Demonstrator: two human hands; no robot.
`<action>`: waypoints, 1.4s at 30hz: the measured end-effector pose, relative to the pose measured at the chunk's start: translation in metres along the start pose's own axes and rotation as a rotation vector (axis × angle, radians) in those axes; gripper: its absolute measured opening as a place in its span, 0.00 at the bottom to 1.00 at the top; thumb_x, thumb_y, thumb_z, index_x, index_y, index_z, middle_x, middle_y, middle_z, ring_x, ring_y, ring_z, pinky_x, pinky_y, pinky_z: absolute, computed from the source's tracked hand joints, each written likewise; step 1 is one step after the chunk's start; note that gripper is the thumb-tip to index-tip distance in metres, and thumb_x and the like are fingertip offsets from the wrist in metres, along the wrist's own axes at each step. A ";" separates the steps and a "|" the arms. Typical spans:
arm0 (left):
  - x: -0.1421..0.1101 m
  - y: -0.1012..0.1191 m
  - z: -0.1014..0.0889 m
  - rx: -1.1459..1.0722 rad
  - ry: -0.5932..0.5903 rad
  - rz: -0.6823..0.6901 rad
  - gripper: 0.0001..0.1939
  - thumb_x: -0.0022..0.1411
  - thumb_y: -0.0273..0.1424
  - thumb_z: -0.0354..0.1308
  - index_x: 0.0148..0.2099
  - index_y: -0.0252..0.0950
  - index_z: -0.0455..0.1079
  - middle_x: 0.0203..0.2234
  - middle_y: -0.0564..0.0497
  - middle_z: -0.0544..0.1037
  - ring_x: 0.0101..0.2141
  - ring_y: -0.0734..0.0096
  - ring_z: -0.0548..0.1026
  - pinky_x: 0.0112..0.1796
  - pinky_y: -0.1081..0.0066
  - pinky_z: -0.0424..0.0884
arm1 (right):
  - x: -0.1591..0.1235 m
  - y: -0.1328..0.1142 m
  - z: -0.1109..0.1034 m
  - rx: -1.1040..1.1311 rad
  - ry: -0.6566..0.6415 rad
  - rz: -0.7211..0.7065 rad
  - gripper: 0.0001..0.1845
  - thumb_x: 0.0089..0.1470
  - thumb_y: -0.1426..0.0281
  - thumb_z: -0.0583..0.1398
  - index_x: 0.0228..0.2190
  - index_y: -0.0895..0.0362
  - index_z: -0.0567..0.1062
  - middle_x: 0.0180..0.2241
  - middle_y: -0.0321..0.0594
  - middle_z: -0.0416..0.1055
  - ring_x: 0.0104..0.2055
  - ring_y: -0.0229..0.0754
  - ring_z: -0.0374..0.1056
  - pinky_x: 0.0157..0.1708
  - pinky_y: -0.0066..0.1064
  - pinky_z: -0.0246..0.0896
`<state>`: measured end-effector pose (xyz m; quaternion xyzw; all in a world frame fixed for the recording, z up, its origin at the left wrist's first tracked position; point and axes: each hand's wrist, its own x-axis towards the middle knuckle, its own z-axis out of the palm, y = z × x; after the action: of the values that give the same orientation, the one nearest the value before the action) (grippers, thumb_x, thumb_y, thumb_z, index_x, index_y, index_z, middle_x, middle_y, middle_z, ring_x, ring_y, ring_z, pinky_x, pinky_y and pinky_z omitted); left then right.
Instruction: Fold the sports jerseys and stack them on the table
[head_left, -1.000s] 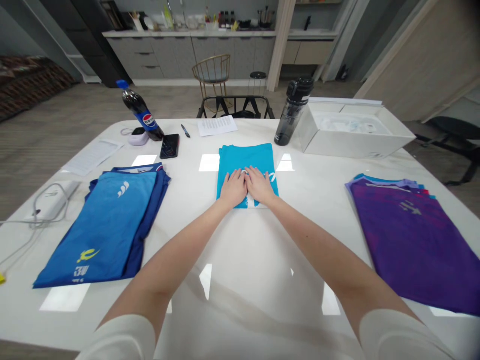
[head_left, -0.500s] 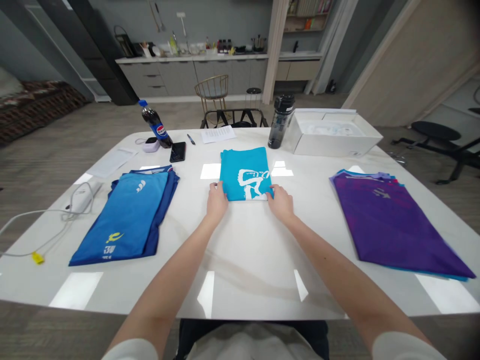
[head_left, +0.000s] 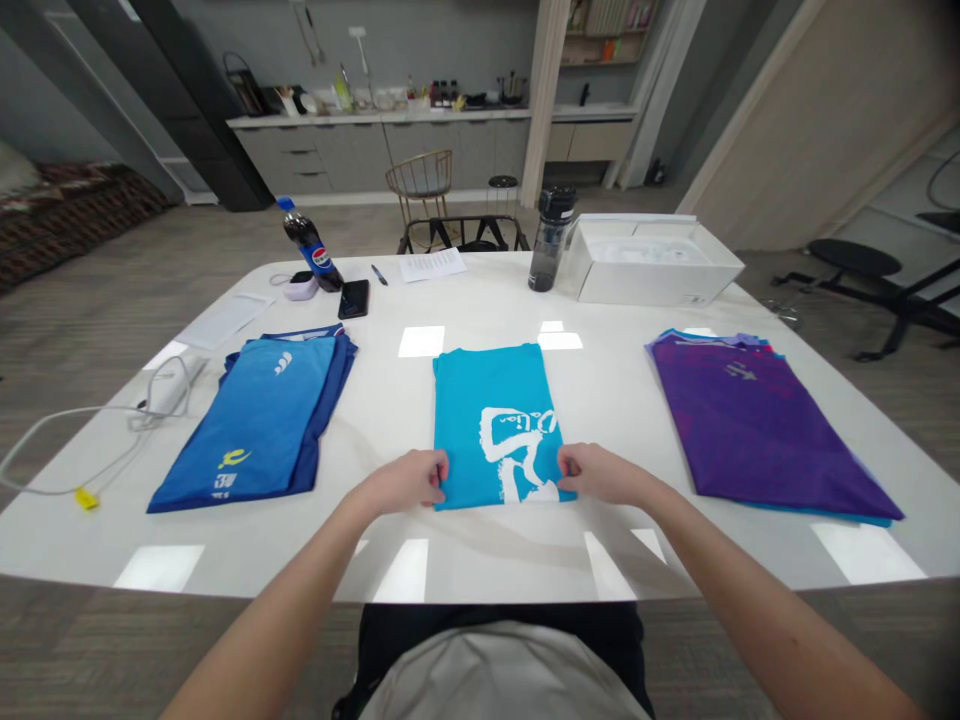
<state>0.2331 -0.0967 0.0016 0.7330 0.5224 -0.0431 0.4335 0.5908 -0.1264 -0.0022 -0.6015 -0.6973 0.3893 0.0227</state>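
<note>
A folded turquoise T-shirt (head_left: 480, 400) with white brush lettering lies flat on the white table (head_left: 390, 410) in front of me. My left hand (head_left: 412, 480) is closed at its near left corner, fingers curled on the edge. At the near right corner my right hand (head_left: 600, 474) pinches the cloth the same way. To the left is a pile of folded blue shirts (head_left: 262, 420), the top one with a yellow and white print. Over on the right, a purple shirt (head_left: 765, 420) tops another folded pile.
Along the far side stand a cola bottle (head_left: 311, 245), a phone (head_left: 354, 299), a pen (head_left: 379, 274), a paper sheet (head_left: 433, 264), a dark tumbler (head_left: 551, 240) and an open white box (head_left: 652, 280). A white cable (head_left: 60, 410) runs off the left edge.
The turquoise T-shirt has come toward me across the table, with both hands at its near corners. My view has shifted slightly; the two side piles stay in place.
</note>
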 end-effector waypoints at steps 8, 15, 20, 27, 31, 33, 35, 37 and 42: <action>0.090 0.018 -0.079 0.310 0.597 -0.105 0.17 0.64 0.43 0.58 0.51 0.40 0.72 0.48 0.40 0.80 0.46 0.52 0.79 0.43 0.62 0.72 | 0.091 -0.011 -0.063 -0.093 0.455 0.092 0.17 0.56 0.58 0.66 0.44 0.54 0.78 0.37 0.41 0.78 0.38 0.45 0.73 0.36 0.32 0.63; 0.163 0.039 -0.127 0.452 0.361 -0.232 0.28 0.56 0.47 0.67 0.53 0.36 0.73 0.52 0.35 0.78 0.54 0.43 0.75 0.53 0.53 0.69 | 0.183 -0.024 -0.109 -0.283 0.360 0.153 0.33 0.45 0.57 0.73 0.51 0.57 0.79 0.48 0.49 0.77 0.49 0.51 0.73 0.46 0.34 0.65; 0.184 0.030 -0.127 0.451 0.326 -0.266 0.29 0.49 0.45 0.71 0.51 0.36 0.75 0.50 0.34 0.80 0.52 0.44 0.77 0.50 0.56 0.71 | 0.203 -0.018 -0.111 -0.284 0.312 0.178 0.31 0.38 0.58 0.76 0.45 0.57 0.82 0.45 0.47 0.79 0.46 0.51 0.74 0.42 0.34 0.67; 0.185 0.018 -0.133 0.403 0.242 -0.180 0.20 0.53 0.44 0.69 0.45 0.39 0.79 0.45 0.43 0.83 0.48 0.50 0.78 0.48 0.60 0.71 | 0.198 -0.018 -0.105 -0.301 0.280 0.051 0.16 0.46 0.60 0.72 0.35 0.56 0.83 0.34 0.42 0.79 0.39 0.47 0.74 0.37 0.29 0.64; 0.166 0.027 -0.134 0.534 0.409 -0.068 0.19 0.61 0.45 0.62 0.50 0.41 0.77 0.53 0.44 0.77 0.54 0.48 0.72 0.54 0.53 0.66 | 0.172 -0.018 -0.104 -0.333 0.406 0.014 0.16 0.58 0.59 0.66 0.41 0.58 0.82 0.44 0.49 0.75 0.45 0.50 0.72 0.40 0.32 0.62; 0.153 0.038 -0.131 0.592 0.550 0.017 0.17 0.66 0.43 0.58 0.51 0.40 0.76 0.53 0.42 0.75 0.54 0.48 0.71 0.53 0.52 0.65 | 0.150 -0.018 -0.107 -0.335 0.537 -0.024 0.16 0.61 0.58 0.63 0.43 0.57 0.80 0.45 0.49 0.73 0.47 0.51 0.70 0.41 0.33 0.62; 0.139 0.056 -0.126 0.649 0.677 0.111 0.16 0.68 0.40 0.55 0.51 0.39 0.75 0.51 0.41 0.74 0.53 0.48 0.70 0.51 0.52 0.64 | 0.123 -0.017 -0.110 -0.332 0.669 -0.061 0.15 0.62 0.59 0.62 0.42 0.56 0.80 0.44 0.49 0.71 0.46 0.51 0.69 0.42 0.34 0.62; 0.124 0.080 -0.119 0.700 0.760 0.206 0.15 0.70 0.38 0.53 0.50 0.37 0.74 0.49 0.39 0.73 0.52 0.47 0.69 0.50 0.52 0.63 | 0.092 -0.016 -0.113 -0.324 0.794 -0.092 0.13 0.63 0.60 0.61 0.40 0.56 0.79 0.42 0.47 0.69 0.46 0.51 0.67 0.42 0.35 0.62; 0.090 0.148 -0.095 0.738 0.813 0.471 0.12 0.70 0.36 0.51 0.50 0.37 0.71 0.47 0.39 0.72 0.51 0.47 0.67 0.50 0.51 0.61 | 0.003 0.001 -0.108 -0.146 1.053 -0.175 0.10 0.63 0.63 0.60 0.38 0.56 0.78 0.38 0.44 0.66 0.43 0.49 0.66 0.44 0.37 0.62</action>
<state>0.3558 0.0222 0.1017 0.8889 0.4205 0.1595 -0.0868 0.6445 -0.0681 0.0709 -0.6548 -0.6645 -0.0179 0.3597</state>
